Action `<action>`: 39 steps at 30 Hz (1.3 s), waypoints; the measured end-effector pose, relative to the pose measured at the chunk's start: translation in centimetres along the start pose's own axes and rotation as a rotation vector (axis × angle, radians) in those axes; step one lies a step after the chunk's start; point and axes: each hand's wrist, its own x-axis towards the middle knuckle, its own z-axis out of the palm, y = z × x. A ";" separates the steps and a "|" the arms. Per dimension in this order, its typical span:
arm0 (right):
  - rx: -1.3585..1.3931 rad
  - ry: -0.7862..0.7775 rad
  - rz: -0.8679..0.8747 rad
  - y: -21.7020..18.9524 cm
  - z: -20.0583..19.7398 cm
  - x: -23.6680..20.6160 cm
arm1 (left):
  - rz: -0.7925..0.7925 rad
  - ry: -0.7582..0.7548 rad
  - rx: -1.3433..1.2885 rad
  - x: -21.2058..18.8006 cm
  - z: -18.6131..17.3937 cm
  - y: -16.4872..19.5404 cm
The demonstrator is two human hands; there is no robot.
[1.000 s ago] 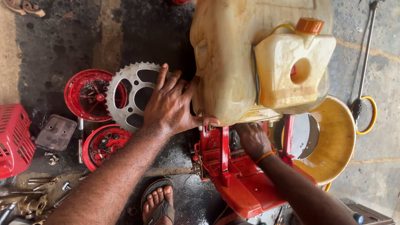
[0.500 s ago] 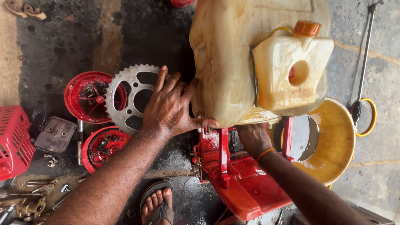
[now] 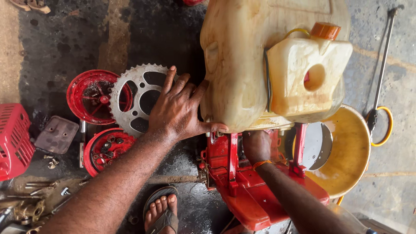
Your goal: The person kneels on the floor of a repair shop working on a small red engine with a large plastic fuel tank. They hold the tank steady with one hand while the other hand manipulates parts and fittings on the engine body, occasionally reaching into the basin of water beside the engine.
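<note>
Item, left to right, as laid out on the dark, oily floor (image 3: 65,43): a red slatted engine cover (image 3: 13,141) is lying at the far left edge, a grey plate (image 3: 56,134) just beside it, and loose bolts and small tools (image 3: 30,203) are scattered below. Two red wheel-like parts (image 3: 86,97) are resting near a toothed steel sprocket (image 3: 134,99), which is partly overlapped by the left hand (image 3: 177,112). That hand is being spread wide and flat, fingers pointing up and away, its thumb being pressed along the lower left edge of the large yellowed plastic tank (image 3: 242,65); nothing is being gripped, the tank is only being steadied from its left side. The tank is being carried on a red metal frame (image 3: 247,186), its long axis running away from the person, with a smaller canister with an orange cap (image 3: 303,73) fixed on its right face. The right hand (image 3: 256,145) is being reached in directly beneath the tank, above the frame, and is the nearer of the two to the underside; its fingers are hidden, so whether anything is being held cannot be told. A yellow basin (image 3: 351,151) and a long spray lance (image 3: 381,65) are lying at the right; a sandalled foot (image 3: 162,212) is showing below.
</note>
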 end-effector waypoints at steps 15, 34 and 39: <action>-0.296 -0.151 -0.474 1.4 -1.5 1.8 | 0.006 0.045 -0.041 0.1 -0.4 0.1; -0.527 0.178 -0.868 6.4 -2.3 2.7 | -0.048 -0.052 -0.053 0.2 -0.1 0.3; -0.305 -0.053 -0.457 4.8 1.1 1.4 | -0.028 -0.143 0.006 0.3 -0.1 -0.1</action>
